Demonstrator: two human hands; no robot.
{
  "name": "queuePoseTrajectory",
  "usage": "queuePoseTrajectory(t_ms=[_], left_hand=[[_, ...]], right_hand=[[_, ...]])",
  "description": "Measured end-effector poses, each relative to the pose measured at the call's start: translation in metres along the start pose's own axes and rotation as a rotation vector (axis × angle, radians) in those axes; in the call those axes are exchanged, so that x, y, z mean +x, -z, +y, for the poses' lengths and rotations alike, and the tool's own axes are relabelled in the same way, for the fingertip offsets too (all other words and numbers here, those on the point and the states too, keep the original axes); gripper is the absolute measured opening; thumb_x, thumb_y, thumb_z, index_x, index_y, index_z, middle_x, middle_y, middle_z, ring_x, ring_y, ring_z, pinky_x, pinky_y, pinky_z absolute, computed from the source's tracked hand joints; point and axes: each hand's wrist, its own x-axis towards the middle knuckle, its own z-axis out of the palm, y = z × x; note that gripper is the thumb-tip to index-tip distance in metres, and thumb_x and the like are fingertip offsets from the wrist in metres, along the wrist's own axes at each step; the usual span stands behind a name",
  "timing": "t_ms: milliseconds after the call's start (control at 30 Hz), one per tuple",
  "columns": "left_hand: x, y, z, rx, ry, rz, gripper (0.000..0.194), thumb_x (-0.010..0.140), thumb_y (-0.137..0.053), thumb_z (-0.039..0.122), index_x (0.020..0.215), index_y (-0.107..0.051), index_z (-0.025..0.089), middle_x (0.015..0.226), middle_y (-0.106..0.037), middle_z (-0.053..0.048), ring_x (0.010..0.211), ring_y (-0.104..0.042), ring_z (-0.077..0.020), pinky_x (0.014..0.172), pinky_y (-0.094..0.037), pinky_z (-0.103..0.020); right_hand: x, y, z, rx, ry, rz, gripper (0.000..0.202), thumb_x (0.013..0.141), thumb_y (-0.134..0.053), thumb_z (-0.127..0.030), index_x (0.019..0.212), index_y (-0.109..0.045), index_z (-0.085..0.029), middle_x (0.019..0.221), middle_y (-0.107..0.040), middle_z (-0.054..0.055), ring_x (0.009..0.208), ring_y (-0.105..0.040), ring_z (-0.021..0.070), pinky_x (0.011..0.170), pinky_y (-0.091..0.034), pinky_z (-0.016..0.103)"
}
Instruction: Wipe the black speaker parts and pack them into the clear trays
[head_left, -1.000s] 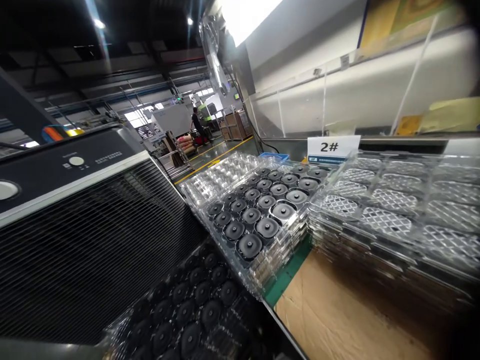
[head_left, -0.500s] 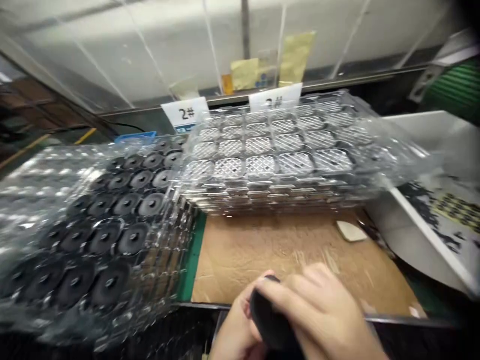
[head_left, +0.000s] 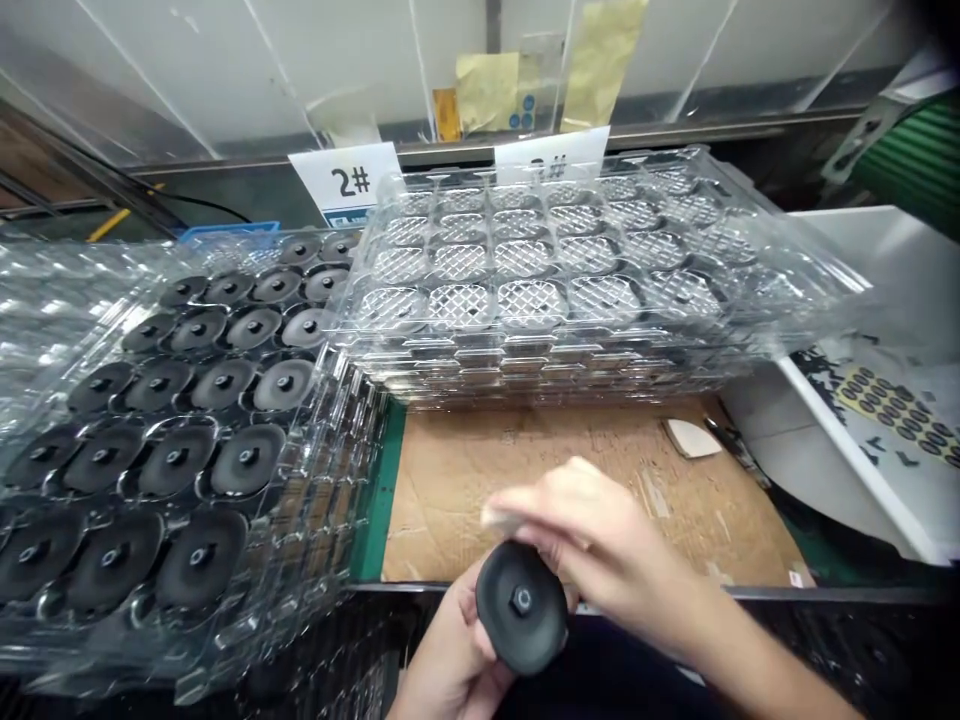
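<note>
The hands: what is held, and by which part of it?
The left hand holds a black disc by its outer edge; whether the right hand also grips it is unclear.

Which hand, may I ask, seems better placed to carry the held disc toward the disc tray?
Probably the left hand: it grips the black disc and is nearer the disc tray; the right hand lies farther away.
</note>
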Motion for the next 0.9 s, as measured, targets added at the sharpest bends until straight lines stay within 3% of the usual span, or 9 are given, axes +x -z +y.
queuePoseTrajectory(t_ms=[67,133,300,400,467,600,667,767,900], left_hand=[[-0.003,0.003,0.002,-0.074,-0.001,-0.021,0.057,0.051,-0.081,0.031,0.105,-0.064,0.025,0.110,-0.065,-0.006,0.096,-0.062,-0.0269,0.079,-0.051,-0.033],[-0.005,0.008,0.005,-0.120,-0.018,-0.043,0.057,0.053,-0.080,0.029,0.107,-0.063,0.027,0.116,-0.063,-0.006,0.102,-0.060,-0.0293,0.081,-0.051,-0.034],[-0.003,0.022,0.008,-0.145,-0.042,-0.044,0.060,0.055,-0.078,0.033,0.112,-0.060,0.026,0.121,-0.060,-0.008,0.105,-0.058,-0.0288,0.084,-0.050,-0.033],[0.001,0.023,0.008,-0.146,-0.060,-0.027,0.060,0.058,-0.076,0.038,0.114,-0.059,0.023,0.122,-0.059,-0.010,0.106,-0.058,-0.0297,0.085,-0.049,-0.034],[0.003,0.018,0.006,-0.141,-0.099,0.012,0.056,0.062,-0.073,0.037,0.114,-0.059,0.023,0.122,-0.058,-0.011,0.106,-0.058,-0.0291,0.087,-0.047,-0.035],[0.007,0.005,0.004,-0.121,-0.198,0.121,0.051,0.065,-0.072,0.033,0.114,-0.059,0.023,0.116,-0.062,-0.009,0.108,-0.056,-0.0227,0.088,-0.045,-0.027],[0.007,0.000,0.005,-0.092,-0.210,0.166,0.049,0.064,-0.073,0.034,0.111,-0.061,0.024,0.114,-0.063,-0.008,0.105,-0.057,-0.0218,0.088,-0.046,-0.026],[0.007,-0.006,0.006,-0.050,-0.236,0.225,0.051,0.056,-0.078,0.036,0.105,-0.064,0.027,0.113,-0.063,-0.005,0.101,-0.059,-0.0236,0.087,-0.048,-0.030],[0.007,-0.015,0.004,-0.009,-0.180,0.181,0.045,0.055,-0.079,0.034,0.097,-0.068,0.026,0.100,-0.068,-0.003,0.103,-0.059,-0.0222,0.094,-0.042,-0.029]], right_hand=[[-0.004,-0.008,0.019,-0.012,-0.233,0.074,0.024,0.090,-0.046,-0.021,0.108,-0.060,-0.024,0.087,-0.065,0.002,0.077,-0.056,0.0141,0.072,-0.039,0.028],[-0.016,-0.026,0.036,0.003,-0.352,0.076,0.025,0.090,-0.045,-0.025,0.110,-0.060,-0.024,0.093,-0.066,0.003,0.084,-0.058,0.0159,0.075,-0.043,0.029],[-0.054,-0.071,0.057,0.045,-0.392,-0.016,0.022,0.085,-0.050,-0.020,0.099,-0.066,-0.025,0.087,-0.069,0.001,0.077,-0.064,0.0170,0.070,-0.049,0.029],[-0.051,-0.061,0.051,0.046,-0.445,0.023,0.022,0.087,-0.048,-0.024,0.102,-0.065,-0.023,0.093,-0.069,0.003,0.084,-0.064,0.0180,0.073,-0.050,0.029],[-0.038,-0.044,0.033,0.056,-0.463,0.128,0.024,0.089,-0.046,-0.027,0.106,-0.062,-0.023,0.102,-0.066,0.004,0.092,-0.061,0.0181,0.075,-0.049,0.028],[-0.009,-0.020,-0.017,0.085,-0.185,0.296,0.026,0.086,-0.048,-0.019,0.110,-0.058,-0.021,0.097,-0.065,0.005,0.085,-0.060,0.0173,0.074,-0.048,0.028],[-0.002,-0.017,-0.034,0.118,-0.087,0.207,0.025,0.084,-0.048,-0.013,0.105,-0.060,-0.018,0.090,-0.066,0.004,0.077,-0.060,0.0154,0.071,-0.047,0.027],[0.003,-0.016,-0.040,0.189,-0.128,0.006,0.022,0.083,-0.049,-0.009,0.098,-0.062,-0.019,0.087,-0.066,0.000,0.076,-0.059,0.0117,0.071,-0.047,0.022],[0.006,-0.012,-0.036,0.063,-0.088,0.177,0.024,0.086,-0.043,-0.014,0.103,-0.060,-0.014,0.086,-0.064,0.006,0.075,-0.057,0.0164,0.071,-0.046,0.030]])
